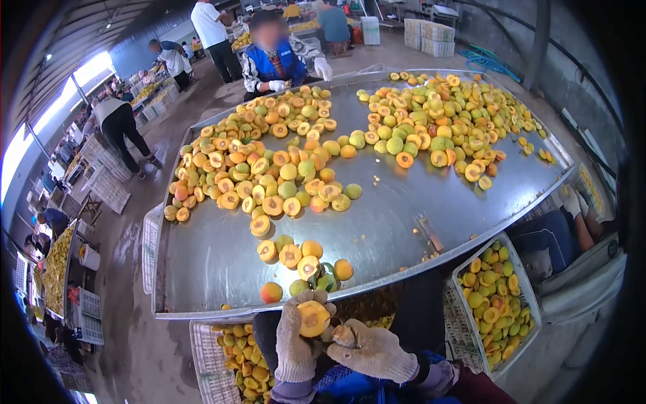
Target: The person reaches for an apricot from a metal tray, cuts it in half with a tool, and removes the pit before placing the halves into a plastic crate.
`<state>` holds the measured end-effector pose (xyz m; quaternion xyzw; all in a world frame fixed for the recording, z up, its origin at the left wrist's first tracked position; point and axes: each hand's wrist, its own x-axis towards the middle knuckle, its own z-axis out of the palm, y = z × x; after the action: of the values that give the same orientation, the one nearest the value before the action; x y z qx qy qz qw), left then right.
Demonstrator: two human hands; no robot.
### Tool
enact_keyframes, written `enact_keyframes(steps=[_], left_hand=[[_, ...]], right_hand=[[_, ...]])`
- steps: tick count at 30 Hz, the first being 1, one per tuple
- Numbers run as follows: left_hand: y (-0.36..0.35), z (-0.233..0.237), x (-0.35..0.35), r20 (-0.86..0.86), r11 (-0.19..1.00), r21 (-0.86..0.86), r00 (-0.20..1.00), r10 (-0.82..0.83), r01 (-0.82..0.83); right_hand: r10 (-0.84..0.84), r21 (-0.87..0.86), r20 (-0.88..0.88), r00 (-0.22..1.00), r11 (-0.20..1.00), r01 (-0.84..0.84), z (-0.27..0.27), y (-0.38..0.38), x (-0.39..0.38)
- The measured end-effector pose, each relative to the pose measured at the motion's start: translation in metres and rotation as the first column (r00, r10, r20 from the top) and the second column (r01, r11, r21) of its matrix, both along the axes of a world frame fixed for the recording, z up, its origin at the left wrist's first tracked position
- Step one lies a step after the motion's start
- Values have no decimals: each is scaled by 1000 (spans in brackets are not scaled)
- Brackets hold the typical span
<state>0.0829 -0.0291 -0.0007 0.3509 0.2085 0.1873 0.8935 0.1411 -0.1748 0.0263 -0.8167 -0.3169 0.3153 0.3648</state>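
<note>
My left hand (pixel 297 340), in a pale knitted work glove, is closed around a cut yellow peach (pixel 314 318), its flesh facing up. Just right of it, my right hand (pixel 371 352), gloved too, is closed with the thumb pointing toward the peach. A brownish bit shows at its fingertips, but I cannot make out what it grips. Both hands are below the near edge of a metal table (pixel 215 269). Close beyond them on the table lie several peaches, some whole and some halved, among them a red-orange peach (pixel 271 292) and a green leaf (pixel 328 277).
Big heaps of peaches (pixel 269 161) cover the table's far side. A knife-like tool (pixel 429 236) lies at centre right. Crates of cut peaches stand below: one beneath my hands (pixel 208 357), another at right (pixel 528 303). A person in a blue vest (pixel 279 64) sits opposite; another sits at right.
</note>
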Motion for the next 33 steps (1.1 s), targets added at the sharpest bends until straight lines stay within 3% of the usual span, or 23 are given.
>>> enact_keyframes(steps=[1, 2, 4, 8, 10, 11, 13, 14, 16, 17, 18, 20, 21, 22, 23, 25, 27, 28, 30, 31, 32, 33], left_hand=[[0, 0, -1, 3, 999, 32, 1000, -4, 3], [-1, 1, -2, 7, 998, 64, 1000, -8, 8], [-6, 5, -2, -14, 993, 114, 1000, 1, 0], [-18, 13, -4, -38, 966, 256, 999, 30, -19], [-21, 16, -5, -32, 961, 273, 999, 39, -29], [-23, 17, -4, -20, 956, 291, 999, 51, -43], [-27, 14, -5, 27, 945, 321, 998, 62, -67], [-29, 12, -6, 74, 933, 347, 994, 74, -96], [-28, 14, -8, 67, 898, 431, 995, 69, -91], [-28, 16, -8, 63, 856, 510, 996, 62, -85], [-28, 18, -8, 62, 859, 507, 997, 54, -78], [-27, 23, -7, 99, 654, 746, 992, 80, -127], [-25, 27, -6, 129, 609, 783, 991, 42, -128], [-24, 28, -7, 127, 610, 782, 991, 40, -125], [-22, 28, -8, 88, 574, 814, 996, 21, -84], [-18, 30, -7, 47, 538, 842, 999, 1, -40], [-13, 33, -4, 99, 110, 989, 995, 8, -100], [-10, 34, -4, 100, 110, 989, 995, 6, -100], [-6, 35, 0, 107, -128, 984, 984, -145, -126], [-11, 36, 1, 58, 77, 996, 996, -60, -54], [-11, 35, -1, 56, 76, 996, 996, -62, -51], [-9, 33, -3, -55, 452, 884, 986, -158, 122]], right_hand=[[-11, -167, -167, 986, 986, -17, 13, 4, 5], [-16, -170, -175, 984, 985, -14, 4, 3, 2], [115, -63, 185, 976, 992, -105, -21, 1, -5], [97, 49, 315, 944, 992, -118, -20, 3, -9], [23, -36, 53, 998, 999, -21, -1, 2, -5], [22, -37, 52, 998, 999, -20, -3, 1, -6], [34, 159, 239, 971, 984, -74, -10, -2, -12], [33, 160, 237, 971, 985, -73, -18, -1, -15], [13, 402, -12, 1000, 916, -7, -35, 3, -19], [5, 399, -14, 1000, 917, 1, -35, 1, -18], [86, 402, 196, 977, 902, -159, -34, -2, -15], [157, 368, 396, 905, 876, -313, -23, -4, -4], [236, 386, -233, 944, 913, -133, -8, -5, 2], [223, 293, -767, 601, 956, 19, 0, -6, 5], [221, 292, -768, 602, 956, 21, -1, -7, 6], [232, 287, -854, 465, 957, 50, -3, -9, 8], [249, 278, -862, 442, 961, 0, 2, -14, 16], [269, 273, -867, 419, 961, -51, 4, -16, 19], [274, 301, -860, 431, 954, -5, 1, -17, 16], [279, 326, -857, 433, 945, 36, -3, -19, 12], [279, 327, -858, 432, 944, 39, -11, -20, 10], [304, 336, -893, 331, 941, 43, -21, -20, 10]])
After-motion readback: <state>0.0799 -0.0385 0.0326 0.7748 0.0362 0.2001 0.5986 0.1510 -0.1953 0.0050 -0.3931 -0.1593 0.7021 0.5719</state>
